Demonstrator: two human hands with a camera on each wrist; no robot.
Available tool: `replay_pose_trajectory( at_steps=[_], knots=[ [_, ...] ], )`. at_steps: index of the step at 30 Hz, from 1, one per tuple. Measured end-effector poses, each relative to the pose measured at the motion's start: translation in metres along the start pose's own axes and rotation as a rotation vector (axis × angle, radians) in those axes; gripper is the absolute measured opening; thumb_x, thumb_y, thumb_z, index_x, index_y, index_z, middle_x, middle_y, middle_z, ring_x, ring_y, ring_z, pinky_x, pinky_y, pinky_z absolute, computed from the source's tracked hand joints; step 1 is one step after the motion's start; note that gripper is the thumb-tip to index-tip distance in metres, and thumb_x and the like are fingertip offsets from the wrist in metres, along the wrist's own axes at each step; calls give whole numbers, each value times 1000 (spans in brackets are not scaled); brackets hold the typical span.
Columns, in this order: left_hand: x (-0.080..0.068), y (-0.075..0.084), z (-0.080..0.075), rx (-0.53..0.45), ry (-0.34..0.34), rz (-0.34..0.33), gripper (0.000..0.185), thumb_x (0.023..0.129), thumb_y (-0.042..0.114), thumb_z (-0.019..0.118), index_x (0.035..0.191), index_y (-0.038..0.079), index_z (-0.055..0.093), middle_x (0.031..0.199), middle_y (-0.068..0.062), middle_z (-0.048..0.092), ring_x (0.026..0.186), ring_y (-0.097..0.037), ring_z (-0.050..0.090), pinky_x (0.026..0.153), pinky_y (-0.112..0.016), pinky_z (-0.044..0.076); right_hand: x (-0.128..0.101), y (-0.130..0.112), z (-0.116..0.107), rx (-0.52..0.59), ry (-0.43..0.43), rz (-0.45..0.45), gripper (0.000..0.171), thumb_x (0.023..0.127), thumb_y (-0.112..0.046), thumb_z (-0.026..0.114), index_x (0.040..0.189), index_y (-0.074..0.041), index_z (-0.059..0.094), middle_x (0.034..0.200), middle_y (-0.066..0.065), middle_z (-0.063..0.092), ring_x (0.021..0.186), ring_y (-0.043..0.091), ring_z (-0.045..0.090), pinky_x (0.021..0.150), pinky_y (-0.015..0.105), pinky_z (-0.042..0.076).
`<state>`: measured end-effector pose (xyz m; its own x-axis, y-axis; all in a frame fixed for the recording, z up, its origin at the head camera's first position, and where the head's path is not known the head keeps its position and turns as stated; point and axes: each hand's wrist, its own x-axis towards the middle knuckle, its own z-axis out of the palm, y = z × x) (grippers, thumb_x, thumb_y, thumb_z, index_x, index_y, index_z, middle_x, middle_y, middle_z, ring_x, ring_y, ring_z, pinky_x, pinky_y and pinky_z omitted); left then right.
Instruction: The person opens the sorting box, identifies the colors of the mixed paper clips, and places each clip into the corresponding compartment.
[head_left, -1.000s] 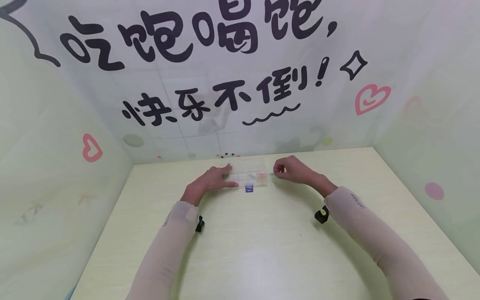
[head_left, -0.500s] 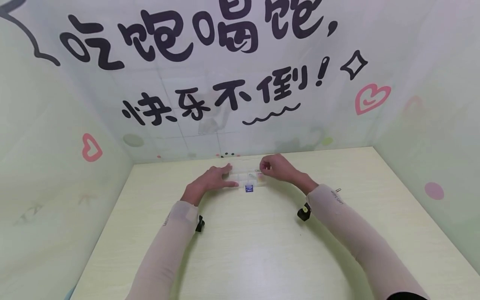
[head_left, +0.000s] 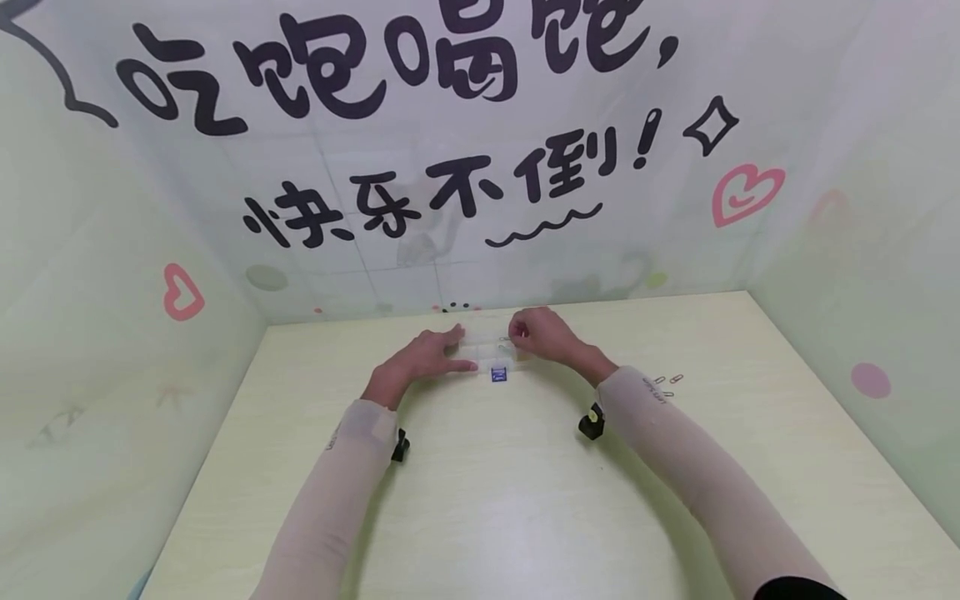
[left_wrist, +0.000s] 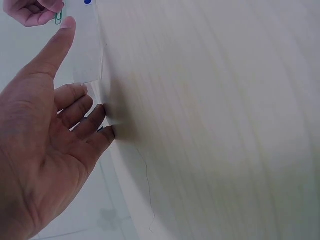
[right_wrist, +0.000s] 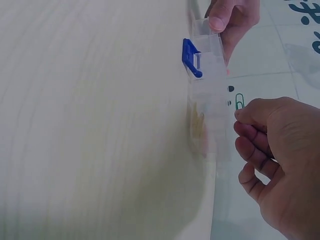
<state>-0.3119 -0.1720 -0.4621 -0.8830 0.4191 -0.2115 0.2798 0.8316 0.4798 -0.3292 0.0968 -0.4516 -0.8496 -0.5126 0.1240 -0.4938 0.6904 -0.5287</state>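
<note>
Paperclip: a green paperclip hangs over the clear compartment box, apart from it, near the middle in the head view.
Right hand: just short of 3 o'clock from the box; thumb and forefinger pinch the paperclip, the other fingers loosely bent.
Left hand: at the box's 9 o'clock end; fingers relaxed and spread from the thumb, which rests on the box.
Blue latch: on the box's 6 o'clock edge.
Box contents: pink and yellow pieces towards the 3 o'clock end, too blurred to name.
Loose clips: several lie on the worktop between 3 and 4 o'clock from the box, beside the right sleeve.
Wall: black lettering at 12 o'clock.
</note>
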Motion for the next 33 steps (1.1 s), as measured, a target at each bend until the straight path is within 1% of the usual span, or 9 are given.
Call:
replay_pose_trajectory(
  at_steps=[3,10,20,26,33],
  knots=[
    [1,-1,0,0,1,4,98,96,57,73,167,7,27,169,-14,36,157,-32,33,125,-48,33,0,1,3,4,-5,7,8,92,0,70,96,-3,76,89,6,74,80,18,63,77,32,55],
    [2,-1,-1,10,0,17,99,96,59,72,167,7,26,168,-14,36,156,-34,34,125,-49,33,0,2,7,-29,5,2,7,93,-2,72,98,-3,77,90,7,75,79,17,64,77,33,55],
    [3,-3,-1,-1,1,-3,99,96,58,73,168,9,26,169,-13,35,157,-33,32,126,-49,31,-10,1,-8,-62,-7,-9,9,96,-7,73,102,-3,77,92,7,74,82,19,63,78,36,55],
    [3,-3,1,0,2,0,99,96,57,74,167,8,26,169,-14,35,157,-34,32,126,-50,31,-19,13,-12,-70,3,-34,9,96,-10,76,102,-3,77,90,6,73,80,19,62,77,36,54],
    [3,-2,2,6,3,-3,99,96,56,74,168,8,26,169,-13,35,158,-33,31,127,-49,31,-37,23,-25,-71,9,-56,10,94,-7,75,102,-1,77,91,7,74,82,20,64,78,39,56]
  ],
)
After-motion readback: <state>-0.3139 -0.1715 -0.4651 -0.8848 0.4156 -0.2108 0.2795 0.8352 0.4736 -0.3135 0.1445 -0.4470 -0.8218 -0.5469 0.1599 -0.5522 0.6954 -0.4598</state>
